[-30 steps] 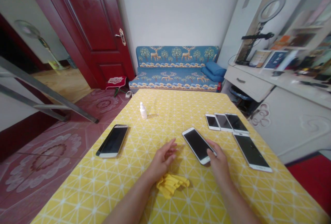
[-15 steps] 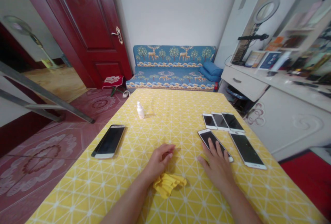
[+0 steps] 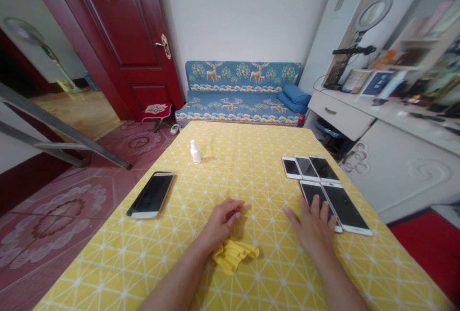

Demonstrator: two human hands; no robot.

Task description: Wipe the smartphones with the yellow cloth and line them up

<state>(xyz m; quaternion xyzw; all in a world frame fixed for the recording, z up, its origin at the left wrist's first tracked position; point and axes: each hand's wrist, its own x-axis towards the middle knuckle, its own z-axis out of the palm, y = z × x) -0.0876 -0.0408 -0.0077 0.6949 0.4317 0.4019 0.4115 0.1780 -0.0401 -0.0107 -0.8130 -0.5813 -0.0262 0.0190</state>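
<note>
A blue sofa (image 3: 230, 100) stands beyond the yellow-covered table (image 3: 230, 148), where the right hand (image 3: 316, 227) lies, fingers spread wide, on a white-edged phone (image 3: 312, 190), and the left hand (image 3: 223, 220) is loosely curled, with a narrow gap between thumb and fingers. That phone lies just beside another white phone (image 3: 348, 209) and on the near side of a row of three phones (image 3: 307, 168), well apart from the left-side phone (image 3: 154, 195). A crumpled yellow cloth (image 3: 235, 255) lies by the left hand; a white bottle (image 3: 195, 153) stands upright farther off.
</note>
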